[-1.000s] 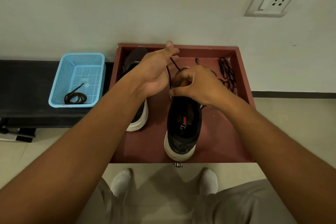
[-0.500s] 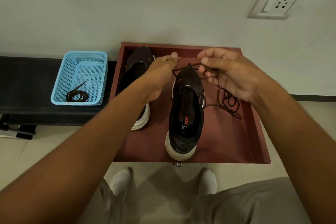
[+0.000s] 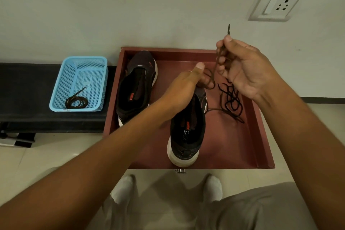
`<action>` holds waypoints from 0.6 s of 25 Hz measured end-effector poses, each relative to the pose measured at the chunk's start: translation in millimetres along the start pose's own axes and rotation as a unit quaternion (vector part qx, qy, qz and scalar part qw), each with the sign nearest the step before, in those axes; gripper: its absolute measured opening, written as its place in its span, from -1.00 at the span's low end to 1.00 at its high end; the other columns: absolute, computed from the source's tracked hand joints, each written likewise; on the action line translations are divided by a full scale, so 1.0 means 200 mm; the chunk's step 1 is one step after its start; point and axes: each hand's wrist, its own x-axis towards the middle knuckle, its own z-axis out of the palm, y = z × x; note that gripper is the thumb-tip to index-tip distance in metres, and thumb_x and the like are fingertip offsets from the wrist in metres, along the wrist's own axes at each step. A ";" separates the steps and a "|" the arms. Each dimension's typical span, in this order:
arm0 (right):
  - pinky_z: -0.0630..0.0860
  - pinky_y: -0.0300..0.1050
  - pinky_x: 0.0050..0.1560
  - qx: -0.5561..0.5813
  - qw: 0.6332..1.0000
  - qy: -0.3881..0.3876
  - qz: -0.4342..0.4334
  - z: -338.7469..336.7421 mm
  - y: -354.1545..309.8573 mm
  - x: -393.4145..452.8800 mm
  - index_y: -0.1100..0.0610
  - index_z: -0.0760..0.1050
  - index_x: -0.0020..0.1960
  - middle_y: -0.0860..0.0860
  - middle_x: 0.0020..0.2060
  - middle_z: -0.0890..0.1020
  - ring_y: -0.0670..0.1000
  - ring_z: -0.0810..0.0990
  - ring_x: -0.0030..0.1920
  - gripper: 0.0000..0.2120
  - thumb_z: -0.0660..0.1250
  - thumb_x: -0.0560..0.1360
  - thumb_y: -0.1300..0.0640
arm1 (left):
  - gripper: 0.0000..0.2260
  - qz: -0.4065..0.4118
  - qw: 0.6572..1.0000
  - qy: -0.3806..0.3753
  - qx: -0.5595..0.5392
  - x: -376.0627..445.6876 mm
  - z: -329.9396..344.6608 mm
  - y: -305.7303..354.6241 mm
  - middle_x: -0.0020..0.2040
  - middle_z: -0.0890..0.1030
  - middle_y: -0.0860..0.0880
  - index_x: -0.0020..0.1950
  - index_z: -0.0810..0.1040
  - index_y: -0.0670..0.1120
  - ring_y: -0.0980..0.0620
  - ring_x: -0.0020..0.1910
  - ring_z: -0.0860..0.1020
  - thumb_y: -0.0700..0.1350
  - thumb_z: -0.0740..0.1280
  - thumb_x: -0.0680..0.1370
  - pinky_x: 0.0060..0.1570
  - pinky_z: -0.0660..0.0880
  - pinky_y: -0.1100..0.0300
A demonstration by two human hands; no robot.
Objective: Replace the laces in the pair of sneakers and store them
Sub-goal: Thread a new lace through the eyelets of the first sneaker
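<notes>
Two black sneakers stand in a red-brown wooden drawer (image 3: 261, 136). The left sneaker (image 3: 137, 87) has no lace. The right sneaker (image 3: 187, 132) stands nearer me, its toe hidden under my left hand (image 3: 183, 87), which holds a loop of dark lace over the shoe's front. My right hand (image 3: 242, 67) is raised above the drawer's far right part and pinches the same lace (image 3: 217, 61), whose tip sticks up past my fingers. A loose heap of dark lace (image 3: 231, 101) lies on the drawer floor to the right of that shoe.
A light blue plastic basket (image 3: 61, 87) sits on a black bench (image 3: 22, 99) at the left, with a coiled dark lace (image 3: 76, 101) inside. A white wall with a socket plate (image 3: 276, 3) rises behind. My feet in white socks (image 3: 125, 188) rest on the tiled floor below the drawer.
My right hand has risen up and to the right, drawing the lace end higher. My left hand has shifted right over the toe of the right sneaker.
</notes>
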 end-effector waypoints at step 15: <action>0.22 -0.33 -0.53 -0.170 0.980 0.033 0.094 0.02 0.20 0.05 0.26 0.68 0.08 -0.01 -0.30 0.65 -0.16 0.32 -0.47 -0.84 0.37 0.61 0.21 | -0.85 0.144 0.928 -0.008 0.342 -0.23 0.13 -0.07 -0.22 0.64 0.05 -0.11 0.63 -0.02 0.02 -0.23 0.60 -0.01 0.34 0.61 -0.13 0.60 -0.02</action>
